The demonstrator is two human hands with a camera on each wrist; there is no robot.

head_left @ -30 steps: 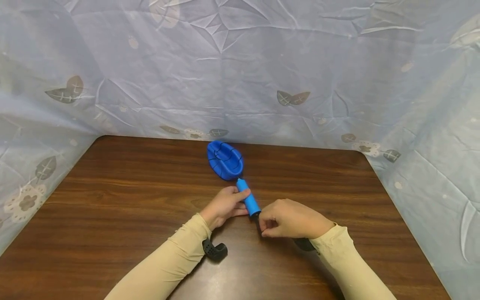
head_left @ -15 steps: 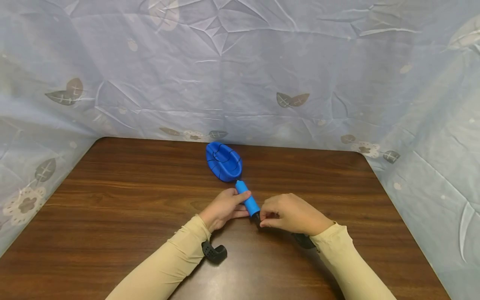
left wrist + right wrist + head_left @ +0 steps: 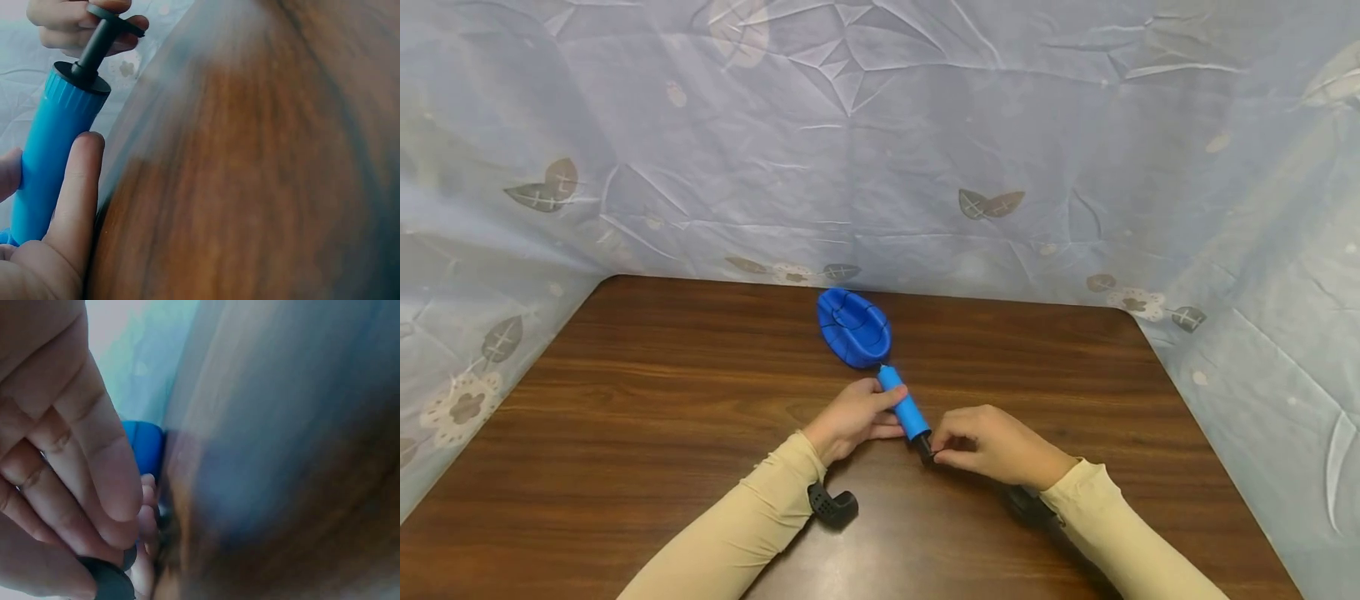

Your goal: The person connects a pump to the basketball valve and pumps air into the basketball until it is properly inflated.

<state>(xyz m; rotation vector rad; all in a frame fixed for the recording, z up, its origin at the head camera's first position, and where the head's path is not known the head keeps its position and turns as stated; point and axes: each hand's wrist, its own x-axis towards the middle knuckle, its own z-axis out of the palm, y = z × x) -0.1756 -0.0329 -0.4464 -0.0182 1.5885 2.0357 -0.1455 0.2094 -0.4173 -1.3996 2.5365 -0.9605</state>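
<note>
The right hand (image 3: 992, 442) is held nearest, its thumb and fingers pinched about the T-shaped black plastic plunger (image 3: 98, 49). Compared with a second ago, the plunger has been pushed further into the barrel, and only a short length of rod is left showing. This is judged to be the inward part of a pumping stroke.

Just beyond, the smooth light-blue cylindrical pump barrel (image 3: 912, 415) is gripped between the thumb and fingers of the left hand (image 3: 853, 421). At its far end, the sunken, dark-blue ball with black lines (image 3: 853, 329) is met at its near edge, on the brown wood-grain table (image 3: 662, 400); whether the valve is entered cannot be told. Little fullness is judged to have been gained, since the ball is seen as deeply dented as before.
</note>
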